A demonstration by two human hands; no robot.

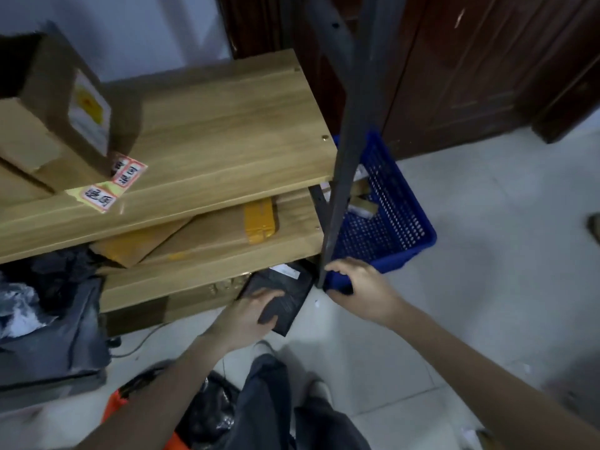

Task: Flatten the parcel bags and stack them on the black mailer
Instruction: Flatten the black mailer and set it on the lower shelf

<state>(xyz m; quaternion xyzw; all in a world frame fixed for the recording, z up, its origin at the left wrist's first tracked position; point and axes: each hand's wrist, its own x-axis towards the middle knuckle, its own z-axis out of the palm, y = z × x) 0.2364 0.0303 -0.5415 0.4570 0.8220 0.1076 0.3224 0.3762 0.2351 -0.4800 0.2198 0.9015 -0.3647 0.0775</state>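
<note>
Your left hand (250, 315) lies on a black parcel bag (279, 295) at the foot of the shelf, fingers (269, 293) spread flat on its top and the thumb under its near edge, so the bag is pinched between them. The bag is tilted, its far end pushed under the lowest wooden board (207, 277) and its near corner out over the floor (487, 254). A white label (285, 271) sits just beyond your fingertips; the print is too blurred to read.

Your right hand (360, 287) is closed around the bottom of the dark metal post (344, 164), touching the front rim of the blue basket (399, 222) that stands just behind it.

To the right of your right hand the floor is open and bare. Between the two hands there is only a narrow strip of floor. Left of your left hand the space is crowded: a heap of grey and black bags (48, 326) reaches the shelf edge, and near your left forearm lie another black bag (207, 414) and something orange (113, 404).

Above your fingers, the upper board (207, 151) carries a cardboard box (48, 125) and two red-bordered stickers (113, 183) with Chinese characters I cannot read surely. The middle board holds brown parcels with yellow tape (259, 219).
</note>
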